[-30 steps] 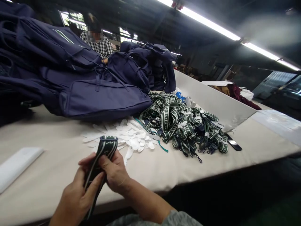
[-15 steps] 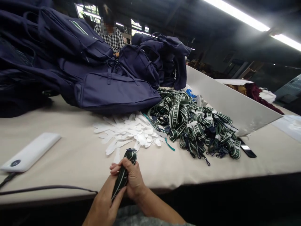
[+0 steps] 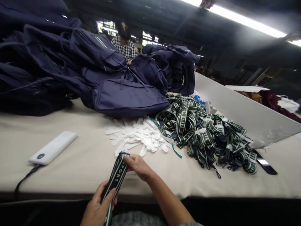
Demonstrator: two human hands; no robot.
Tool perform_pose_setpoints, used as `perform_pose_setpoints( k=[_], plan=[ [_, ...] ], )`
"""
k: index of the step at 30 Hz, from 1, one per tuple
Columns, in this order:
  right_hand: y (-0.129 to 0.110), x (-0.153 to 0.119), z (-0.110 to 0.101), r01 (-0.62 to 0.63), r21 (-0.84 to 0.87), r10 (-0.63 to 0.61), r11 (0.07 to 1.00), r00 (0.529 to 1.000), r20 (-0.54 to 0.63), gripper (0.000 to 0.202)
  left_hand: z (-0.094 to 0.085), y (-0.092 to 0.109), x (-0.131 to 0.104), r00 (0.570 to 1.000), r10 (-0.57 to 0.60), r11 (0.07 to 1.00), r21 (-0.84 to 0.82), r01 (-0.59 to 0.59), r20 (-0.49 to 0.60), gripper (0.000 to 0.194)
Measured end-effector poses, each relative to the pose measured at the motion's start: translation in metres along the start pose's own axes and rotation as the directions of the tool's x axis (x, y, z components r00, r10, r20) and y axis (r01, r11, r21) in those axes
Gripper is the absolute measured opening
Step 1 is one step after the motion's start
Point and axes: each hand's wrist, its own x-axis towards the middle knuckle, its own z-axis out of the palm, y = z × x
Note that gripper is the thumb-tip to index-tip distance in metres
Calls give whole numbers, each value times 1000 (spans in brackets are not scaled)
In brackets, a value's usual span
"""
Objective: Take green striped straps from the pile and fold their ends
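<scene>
A dark green webbing strap [image 3: 117, 177] with white stripes and the letters SPORT stretches between my hands, above the table's front edge. My left hand [image 3: 100, 201] is closed round its lower part, thumb on top. At the upper end, my right hand [image 3: 137, 164] pinches the strap between thumb and fingers. Just beyond lies a heap of white strips [image 3: 141, 136] with rounded ends and notched edges. To its right is a pile of similar green straps [image 3: 188, 122], several of them rolled up and bound with white strips.
Navy bags [image 3: 131, 97] are heaped along the back and left of the table [image 3: 87, 166]. A white power bank [image 3: 54, 147] with a black cable lies at the left. A grey panel [image 3: 237, 110] stands at the right, near a dark flat object [image 3: 265, 163]. Behind the bags sits a person [image 3: 128, 47] in a checked shirt.
My hands have moved apart along the strap. My left hand has gone lower, and more of the lettered strap shows between them. The camera view has swung left.
</scene>
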Motion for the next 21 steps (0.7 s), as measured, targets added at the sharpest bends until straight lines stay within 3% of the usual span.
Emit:
perform_pose_setpoints(
  k=[1, 2, 3, 5, 8, 11, 15, 18, 21],
  plan=[
    [-9, 12, -17, 53, -201, -76, 978, 991, -109, 56, -4, -2, -1, 1000, -13, 999, -31, 12, -22, 46],
    [-19, 26, -36, 52, -454, -193, 889, 943, -270, 51, -7, -2, -2, 999, -28, 997, -75, 26, -35, 44],
    [-29, 40, -53, 13, -559, -261, 829, 893, -366, 43, -10, -1, -4, 998, -44, 991, -126, 39, -40, 43],
    [-44, 68, -83, -83, -669, -322, 739, 828, -459, 32, -11, 3, -8, 997, -73, 975, -212, 65, -27, 43],
    [-49, 92, -107, -227, -761, -326, 608, 803, -499, 24, -10, 9, -10, 996, -82, 959, -274, 73, -22, 45],
    [-37, 95, -111, -305, -828, -336, 471, 806, -487, 17, -9, 12, -11, 996, -77, 958, -280, 62, -41, 45],
    [-26, 79, -112, -347, -875, -363, 338, 810, -462, 17, -14, 11, -12, 994, -71, 950, -310, 43, -78, 46],
    [-34, 67, -110, -350, -888, -405, 298, 796, -450, 22, -23, 9, -10, 991, -74, 939, -342, 32, -110, 50],
    [-47, 73, -92, -243, -927, -475, 285, 804, -356, 28, -34, 9, -3, 991, -75, 938, -345, 34, -107, 56]
  ],
)
